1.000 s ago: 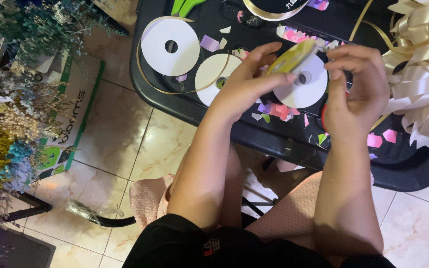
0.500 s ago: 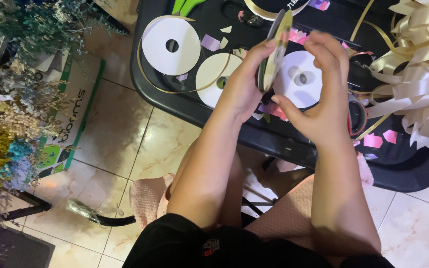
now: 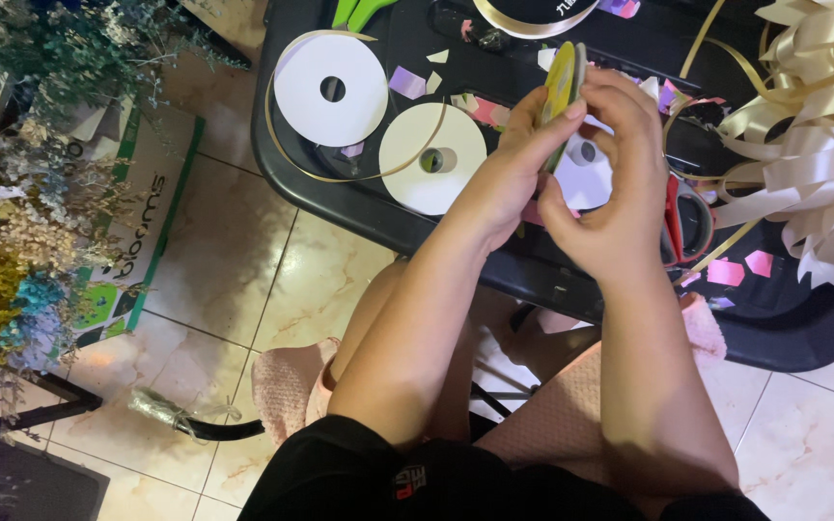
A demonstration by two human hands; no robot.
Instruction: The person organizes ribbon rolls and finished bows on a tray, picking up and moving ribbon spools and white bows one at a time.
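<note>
Both my hands hold a flat yellow-green ribbon spool (image 3: 562, 85) on edge above a black table (image 3: 340, 198). My left hand (image 3: 514, 159) grips its lower left side with thumb and fingers. My right hand (image 3: 615, 183) curls around it from the right, fingers over the top. Beneath them lie a white ribbon spool (image 3: 433, 157) with gold ribbon and another white spool (image 3: 586, 174), mostly hidden by my hands.
A larger white spool (image 3: 331, 89) lies at the table's left. Red-handled scissors (image 3: 685, 224) and pink and purple paper scraps (image 3: 740, 268) lie at right beside a cream ribbon bow (image 3: 818, 145). Dried flowers (image 3: 12, 241) and a cardboard box (image 3: 137, 241) are on the tiled floor.
The spool went from lying tilted between my hands to standing on edge. My right hand moved left and closed around it.
</note>
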